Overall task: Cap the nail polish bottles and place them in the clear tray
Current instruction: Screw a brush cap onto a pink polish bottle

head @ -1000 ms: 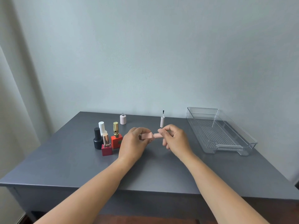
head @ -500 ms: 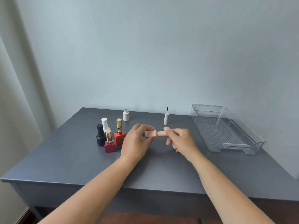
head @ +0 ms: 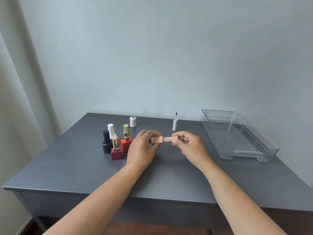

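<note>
While both forearms reach out over the grey desk (head: 67,167), the left hand (head: 142,148) has its grip curled round a peach-pink bottle (head: 156,140), held on its side in the air above the desk. The right hand (head: 189,146) pinches the matching peach-pink cap (head: 171,139) between thumb and fingertips. Cap and bottle meet end to end in one level line between the two hands; how far the cap is seated I cannot tell.

Just left of the left hand stands a tight group, all capped and upright: a black bottle (head: 106,142), a white-capped bottle (head: 111,130) behind it, a dark red bottle (head: 116,152) in front, and an orange-red bottle (head: 126,143) with a gold top. Near the back edge stands an open pale pink bottle (head: 133,121), and well apart from it a brush cap (head: 175,124) stands with bristles up. The clear tray (head: 217,116) sits at the desk's right side, well apart from both hands.
</note>
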Demonstrator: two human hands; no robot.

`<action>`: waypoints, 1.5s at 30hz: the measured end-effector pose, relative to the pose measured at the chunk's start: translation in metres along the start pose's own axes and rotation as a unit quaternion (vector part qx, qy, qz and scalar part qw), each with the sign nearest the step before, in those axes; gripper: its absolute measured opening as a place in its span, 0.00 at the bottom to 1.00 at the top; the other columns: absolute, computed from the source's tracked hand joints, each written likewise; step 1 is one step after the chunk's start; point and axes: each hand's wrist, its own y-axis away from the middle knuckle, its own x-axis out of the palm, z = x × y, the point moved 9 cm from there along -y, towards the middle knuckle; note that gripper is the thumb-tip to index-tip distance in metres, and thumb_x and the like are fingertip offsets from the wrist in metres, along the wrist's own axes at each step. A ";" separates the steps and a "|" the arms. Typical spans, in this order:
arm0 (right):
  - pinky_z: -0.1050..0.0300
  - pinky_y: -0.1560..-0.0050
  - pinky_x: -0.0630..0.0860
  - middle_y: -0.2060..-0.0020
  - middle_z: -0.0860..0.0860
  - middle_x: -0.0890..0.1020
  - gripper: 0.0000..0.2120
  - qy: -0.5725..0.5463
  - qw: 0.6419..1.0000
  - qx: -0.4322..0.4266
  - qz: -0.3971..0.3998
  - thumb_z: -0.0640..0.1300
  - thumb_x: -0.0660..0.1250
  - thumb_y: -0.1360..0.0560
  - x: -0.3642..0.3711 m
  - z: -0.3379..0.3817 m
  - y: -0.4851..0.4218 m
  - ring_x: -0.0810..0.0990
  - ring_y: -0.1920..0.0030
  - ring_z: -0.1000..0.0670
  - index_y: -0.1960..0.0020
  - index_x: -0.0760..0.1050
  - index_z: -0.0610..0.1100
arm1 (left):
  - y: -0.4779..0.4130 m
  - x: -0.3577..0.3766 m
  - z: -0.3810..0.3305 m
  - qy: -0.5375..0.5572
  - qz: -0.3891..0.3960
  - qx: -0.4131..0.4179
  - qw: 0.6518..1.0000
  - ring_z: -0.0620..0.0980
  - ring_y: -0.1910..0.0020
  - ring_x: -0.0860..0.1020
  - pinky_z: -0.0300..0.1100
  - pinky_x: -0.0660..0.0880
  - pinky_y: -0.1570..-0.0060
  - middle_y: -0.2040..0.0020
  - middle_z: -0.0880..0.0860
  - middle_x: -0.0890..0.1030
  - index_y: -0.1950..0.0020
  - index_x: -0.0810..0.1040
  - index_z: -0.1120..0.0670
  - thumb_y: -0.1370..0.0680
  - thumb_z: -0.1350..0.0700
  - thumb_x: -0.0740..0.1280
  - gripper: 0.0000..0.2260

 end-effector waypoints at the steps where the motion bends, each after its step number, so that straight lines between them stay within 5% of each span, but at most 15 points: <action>1: 0.66 0.65 0.68 0.63 0.50 0.84 0.07 0.004 1.000 -0.004 -0.004 0.40 0.70 0.25 -0.001 0.001 0.000 0.75 0.71 0.61 0.52 0.81 0.51 | 0.000 0.000 -0.001 0.000 0.000 0.002 1.000 0.41 0.56 0.77 0.42 0.77 0.55 0.51 0.42 0.78 0.50 0.81 0.44 0.27 0.54 0.75 0.09; 4: 0.62 0.68 0.67 0.69 0.53 0.82 0.05 0.036 0.999 -0.008 -0.010 0.46 0.67 0.22 -0.003 0.001 0.001 0.70 0.76 0.60 0.56 0.81 0.50 | 0.001 0.000 -0.003 -0.002 -0.003 0.014 1.000 0.41 0.56 0.77 0.43 0.77 0.55 0.51 0.42 0.78 0.50 0.81 0.44 0.27 0.55 0.75 0.10; 10: 0.57 0.65 0.73 0.73 0.55 0.82 0.26 0.112 0.993 0.018 -0.044 0.67 0.59 0.25 -0.009 -0.004 0.003 0.78 0.72 0.57 0.67 0.80 0.49 | 0.003 -0.001 -0.008 -0.010 -0.007 0.034 0.999 0.41 0.55 0.77 0.45 0.79 0.55 0.51 0.41 0.77 0.48 0.81 0.44 0.27 0.55 0.74 0.10; 14: 0.57 0.63 0.74 0.67 0.56 0.83 0.25 0.094 0.995 0.016 -0.023 0.75 0.58 0.32 -0.006 -0.003 0.003 0.78 0.67 0.57 0.56 0.81 0.57 | 0.002 -0.001 -0.008 -0.003 -0.008 0.029 1.000 0.43 0.54 0.77 0.48 0.79 0.55 0.51 0.42 0.78 0.48 0.81 0.45 0.27 0.55 0.75 0.10; 17: 0.60 0.54 0.75 0.57 0.54 0.82 0.19 0.063 0.998 -0.012 -0.006 0.61 0.70 0.30 -0.001 0.001 0.002 0.78 0.58 0.55 0.42 0.76 0.58 | 0.002 -0.003 -0.007 0.005 -0.011 0.026 1.000 0.43 0.55 0.77 0.47 0.79 0.54 0.51 0.42 0.78 0.48 0.81 0.45 0.27 0.55 0.75 0.09; 20: 0.61 0.58 0.73 0.60 0.54 0.81 0.08 0.065 0.997 -0.047 -0.018 0.45 0.71 0.25 0.001 0.007 0.003 0.76 0.62 0.53 0.50 0.79 0.56 | 0.002 -0.003 -0.007 0.008 -0.013 0.024 1.000 0.42 0.54 0.77 0.47 0.79 0.54 0.51 0.42 0.78 0.49 0.81 0.45 0.27 0.55 0.75 0.09; 23: 0.56 0.61 0.72 0.66 0.56 0.81 0.02 0.074 0.996 -0.048 -0.029 0.47 0.69 0.24 -0.001 0.008 0.002 0.76 0.65 0.53 0.54 0.81 0.53 | 0.002 -0.002 -0.007 0.002 -0.013 0.027 1.000 0.43 0.54 0.77 0.48 0.79 0.54 0.51 0.43 0.78 0.48 0.82 0.45 0.27 0.56 0.75 0.10; 28: 0.56 0.68 0.67 0.76 0.59 0.77 0.20 0.100 0.994 -0.024 -0.043 0.65 0.62 0.25 -0.007 0.004 0.002 0.69 0.75 0.57 0.67 0.78 0.52 | 0.002 0.000 -0.009 -0.007 -0.011 0.034 0.999 0.43 0.54 0.77 0.48 0.79 0.55 0.51 0.42 0.78 0.48 0.81 0.45 0.26 0.55 0.75 0.09; 31: 0.54 0.59 0.74 0.65 0.58 0.82 0.24 0.076 0.996 -0.019 -0.033 0.73 0.63 0.33 -0.006 0.002 0.003 0.78 0.64 0.54 0.51 0.81 0.56 | 0.002 -0.001 -0.008 -0.006 -0.014 0.030 0.999 0.42 0.54 0.77 0.47 0.79 0.54 0.51 0.41 0.77 0.49 0.81 0.44 0.27 0.55 0.75 0.09; 33: 0.59 0.53 0.75 0.58 0.57 0.82 0.22 0.086 0.995 -0.036 -0.028 0.62 0.72 0.31 -0.003 0.003 0.003 0.78 0.59 0.55 0.40 0.77 0.57 | 0.001 -0.002 -0.007 -0.004 -0.015 0.027 1.000 0.42 0.54 0.77 0.47 0.79 0.53 0.51 0.41 0.77 0.48 0.81 0.45 0.27 0.55 0.75 0.10; 36: 0.61 0.53 0.74 0.57 0.58 0.81 0.14 0.116 0.989 -0.077 -0.046 0.45 0.73 0.27 -0.002 0.010 0.003 0.77 0.58 0.57 0.42 0.79 0.53 | 0.001 -0.002 -0.008 -0.004 -0.015 0.029 0.999 0.42 0.54 0.77 0.46 0.79 0.53 0.50 0.41 0.78 0.48 0.81 0.44 0.27 0.54 0.75 0.10; 41: 0.70 0.58 0.69 0.56 0.57 0.82 0.05 0.167 0.982 -0.072 -0.043 0.43 0.68 0.23 -0.002 0.012 0.003 0.78 0.58 0.56 0.48 0.81 0.49 | 0.002 -0.001 -0.010 -0.020 -0.019 0.046 0.999 0.43 0.54 0.77 0.45 0.78 0.53 0.50 0.43 0.78 0.43 0.82 0.47 0.26 0.53 0.75 0.12; 45: 0.64 0.59 0.69 0.55 0.53 0.82 0.06 0.220 0.973 -0.066 -0.023 0.43 0.65 0.21 0.000 0.015 0.004 0.78 0.56 0.51 0.48 0.80 0.46 | 0.004 0.000 -0.016 -0.055 -0.013 0.066 0.996 0.45 0.54 0.77 0.45 0.78 0.56 0.51 0.44 0.79 0.45 0.82 0.48 0.26 0.53 0.74 0.11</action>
